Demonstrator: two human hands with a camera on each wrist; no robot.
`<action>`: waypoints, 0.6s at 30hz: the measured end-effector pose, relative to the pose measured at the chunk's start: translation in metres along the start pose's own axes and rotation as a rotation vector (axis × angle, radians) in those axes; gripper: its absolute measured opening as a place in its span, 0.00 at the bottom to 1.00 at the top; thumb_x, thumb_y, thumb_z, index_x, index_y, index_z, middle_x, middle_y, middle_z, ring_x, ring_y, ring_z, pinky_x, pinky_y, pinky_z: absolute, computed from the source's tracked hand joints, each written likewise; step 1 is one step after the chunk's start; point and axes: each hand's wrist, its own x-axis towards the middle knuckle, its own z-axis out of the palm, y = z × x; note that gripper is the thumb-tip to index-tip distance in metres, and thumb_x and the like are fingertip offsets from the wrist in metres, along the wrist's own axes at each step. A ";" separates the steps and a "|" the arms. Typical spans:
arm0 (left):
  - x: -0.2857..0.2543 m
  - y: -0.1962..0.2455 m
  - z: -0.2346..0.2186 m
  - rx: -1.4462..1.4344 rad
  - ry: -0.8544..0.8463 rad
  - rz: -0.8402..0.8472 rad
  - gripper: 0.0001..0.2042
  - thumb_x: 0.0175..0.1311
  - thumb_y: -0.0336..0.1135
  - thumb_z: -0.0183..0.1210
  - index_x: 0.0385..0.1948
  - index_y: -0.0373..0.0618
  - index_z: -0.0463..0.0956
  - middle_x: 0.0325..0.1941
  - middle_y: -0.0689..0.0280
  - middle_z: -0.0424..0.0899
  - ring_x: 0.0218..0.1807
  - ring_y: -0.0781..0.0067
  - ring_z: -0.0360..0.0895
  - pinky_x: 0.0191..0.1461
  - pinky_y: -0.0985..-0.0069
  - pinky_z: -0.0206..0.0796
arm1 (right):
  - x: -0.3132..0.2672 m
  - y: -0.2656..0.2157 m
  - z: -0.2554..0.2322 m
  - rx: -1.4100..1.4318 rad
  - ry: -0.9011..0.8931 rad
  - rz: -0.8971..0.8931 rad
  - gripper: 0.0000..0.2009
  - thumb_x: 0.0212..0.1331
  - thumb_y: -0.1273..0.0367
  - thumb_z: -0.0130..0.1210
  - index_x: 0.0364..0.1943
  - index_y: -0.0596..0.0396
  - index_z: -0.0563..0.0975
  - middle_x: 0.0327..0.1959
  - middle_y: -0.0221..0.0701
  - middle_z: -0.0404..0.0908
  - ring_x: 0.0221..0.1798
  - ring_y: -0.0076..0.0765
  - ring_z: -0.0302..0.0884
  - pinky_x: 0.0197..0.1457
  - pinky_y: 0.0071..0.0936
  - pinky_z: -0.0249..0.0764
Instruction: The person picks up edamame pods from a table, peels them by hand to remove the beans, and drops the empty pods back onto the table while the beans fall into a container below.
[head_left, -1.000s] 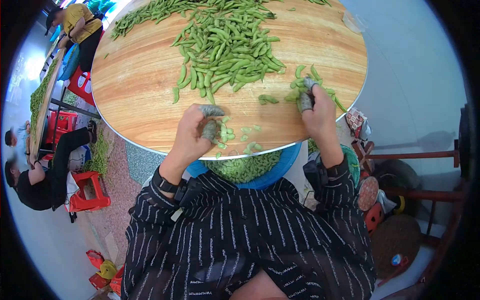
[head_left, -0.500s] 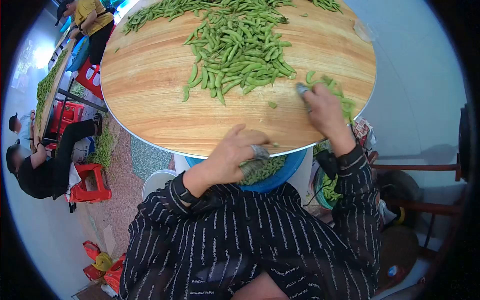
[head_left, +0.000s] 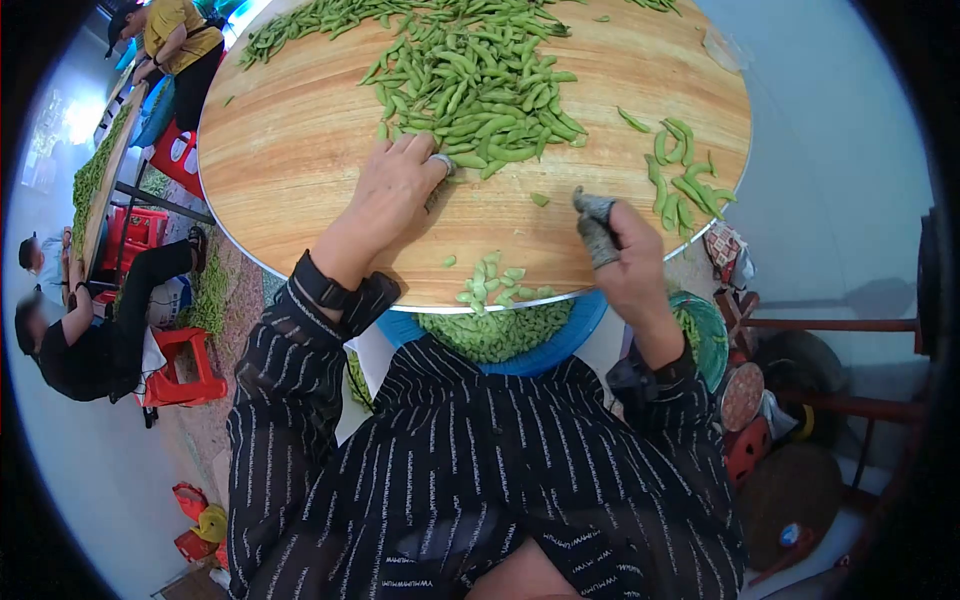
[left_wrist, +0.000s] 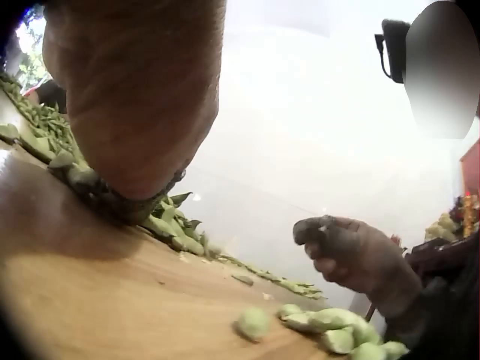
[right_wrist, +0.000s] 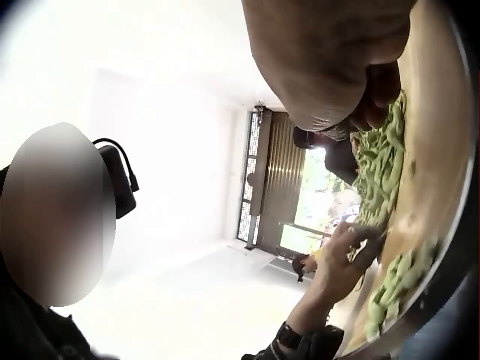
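My left hand [head_left: 392, 195] is at the near left edge of the green pod pile [head_left: 490, 95]. Its bent fingers touch pods, with the fingertips partly hidden; whether they pinch one is unclear. In the right wrist view the left hand [right_wrist: 336, 270] reaches down among the pods. My right hand [head_left: 632, 262], grey wraps on thumb and index finger, hovers over the table's near right part, fingers loosely bent, nothing visible between them; it also shows in the left wrist view [left_wrist: 356, 251]. Shelled beans [head_left: 488, 282] lie at the near edge, above a blue basin [head_left: 590, 318] full of beans.
Loose pods [head_left: 690, 185] lie at the right of the round wooden table [head_left: 290, 180]. A clear plastic piece [head_left: 722, 50] is at its far right edge. A green basket [head_left: 712, 345] stands below on the right. People and red stools [head_left: 185, 370] are at the left.
My left hand has moved from the near edge up to the pile. My right hand has come away from the pods on the right, toward the middle. Beans by the edge show again.
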 end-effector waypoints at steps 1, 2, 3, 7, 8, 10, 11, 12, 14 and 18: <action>-0.002 0.003 0.000 -0.061 0.071 0.012 0.11 0.40 0.25 0.54 0.31 0.41 0.71 0.33 0.59 0.70 0.41 0.59 0.66 0.43 0.68 0.56 | -0.002 -0.001 0.005 -0.149 -0.023 -0.086 0.11 0.48 0.78 0.49 0.39 0.62 0.72 0.30 0.39 0.73 0.35 0.34 0.72 0.40 0.23 0.66; -0.005 0.006 0.001 -0.063 0.068 0.017 0.11 0.40 0.25 0.54 0.31 0.41 0.71 0.33 0.59 0.70 0.41 0.59 0.66 0.43 0.68 0.56 | -0.005 0.000 0.011 -0.150 -0.019 -0.081 0.11 0.48 0.78 0.49 0.39 0.62 0.72 0.30 0.39 0.73 0.35 0.34 0.72 0.40 0.23 0.66; -0.009 0.010 0.001 -0.194 0.160 -0.030 0.11 0.43 0.24 0.53 0.32 0.41 0.70 0.34 0.60 0.71 0.40 0.62 0.68 0.42 0.70 0.58 | -0.008 0.002 0.017 -0.053 -0.066 -0.068 0.11 0.49 0.78 0.49 0.39 0.62 0.72 0.30 0.39 0.73 0.35 0.33 0.72 0.39 0.23 0.66; -0.026 0.037 -0.002 -1.235 0.220 -0.349 0.09 0.53 0.23 0.51 0.37 0.39 0.66 0.35 0.64 0.72 0.37 0.75 0.70 0.39 0.80 0.62 | -0.005 -0.020 0.026 0.432 -0.154 0.177 0.11 0.52 0.76 0.49 0.41 0.61 0.72 0.29 0.29 0.74 0.29 0.23 0.69 0.34 0.19 0.67; -0.028 0.043 0.000 -1.234 0.223 -0.349 0.09 0.53 0.23 0.51 0.37 0.39 0.66 0.35 0.64 0.72 0.37 0.75 0.70 0.39 0.80 0.62 | -0.003 -0.028 0.026 0.656 -0.192 0.365 0.11 0.53 0.75 0.48 0.42 0.60 0.72 0.28 0.26 0.74 0.28 0.19 0.68 0.32 0.16 0.66; -0.031 0.051 0.006 -1.161 0.260 -0.237 0.10 0.54 0.22 0.51 0.38 0.39 0.65 0.32 0.66 0.71 0.34 0.82 0.68 0.37 0.85 0.61 | -0.003 -0.035 0.030 0.761 -0.267 0.394 0.11 0.53 0.75 0.48 0.42 0.59 0.72 0.28 0.23 0.73 0.27 0.15 0.67 0.31 0.13 0.65; -0.032 0.054 0.007 -1.095 0.259 -0.223 0.12 0.50 0.27 0.56 0.35 0.39 0.67 0.22 0.65 0.69 0.24 0.77 0.67 0.29 0.81 0.60 | -0.003 -0.037 0.032 0.866 -0.344 0.425 0.11 0.53 0.75 0.48 0.42 0.59 0.72 0.29 0.21 0.73 0.27 0.12 0.65 0.30 0.11 0.63; -0.033 0.055 0.005 -1.097 0.260 -0.224 0.12 0.50 0.27 0.56 0.35 0.39 0.67 0.22 0.65 0.69 0.24 0.77 0.67 0.29 0.81 0.60 | -0.002 -0.039 0.034 0.864 -0.345 0.426 0.11 0.53 0.75 0.48 0.42 0.59 0.72 0.29 0.21 0.73 0.27 0.12 0.65 0.30 0.11 0.63; -0.035 0.059 -0.002 -0.989 0.157 -0.252 0.13 0.46 0.26 0.57 0.35 0.39 0.67 0.25 0.61 0.70 0.26 0.72 0.69 0.30 0.79 0.61 | -0.003 -0.041 0.036 0.839 -0.310 0.464 0.11 0.52 0.74 0.50 0.42 0.58 0.72 0.29 0.21 0.73 0.27 0.11 0.65 0.29 0.10 0.62; -0.038 0.062 -0.008 -0.846 0.167 -0.172 0.15 0.41 0.22 0.57 0.34 0.38 0.66 0.28 0.56 0.69 0.29 0.61 0.70 0.31 0.73 0.61 | -0.005 -0.036 0.041 0.804 -0.290 0.388 0.11 0.50 0.75 0.52 0.39 0.57 0.73 0.29 0.17 0.72 0.27 0.07 0.65 0.26 0.06 0.60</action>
